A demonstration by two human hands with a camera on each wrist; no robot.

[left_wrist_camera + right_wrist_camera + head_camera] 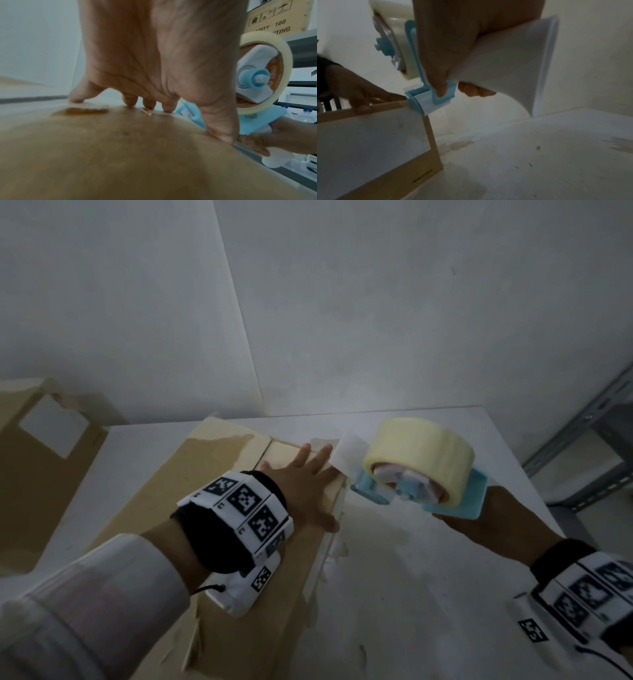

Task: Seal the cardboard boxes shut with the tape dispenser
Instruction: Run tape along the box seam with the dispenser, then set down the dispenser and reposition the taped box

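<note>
A brown cardboard box (212, 508) lies on the white table, flaps closed, with a white label on its side (368, 135). My left hand (308, 484) presses flat on the box top near its far right edge, fingers spread (130, 102). My right hand (479, 522) grips the white handle (505, 67) of a blue tape dispenser (424, 474) carrying a yellowish tape roll (267, 73). The dispenser's blue front end (423, 100) touches the box's top right corner, just beside my left fingertips.
A second cardboard box (44, 460) with a white label stands at the left. The white table (428, 594) is stained, and white walls meet behind it. A grey metal shelf (589, 440) stands at the right, with a printed carton (271, 17) on it.
</note>
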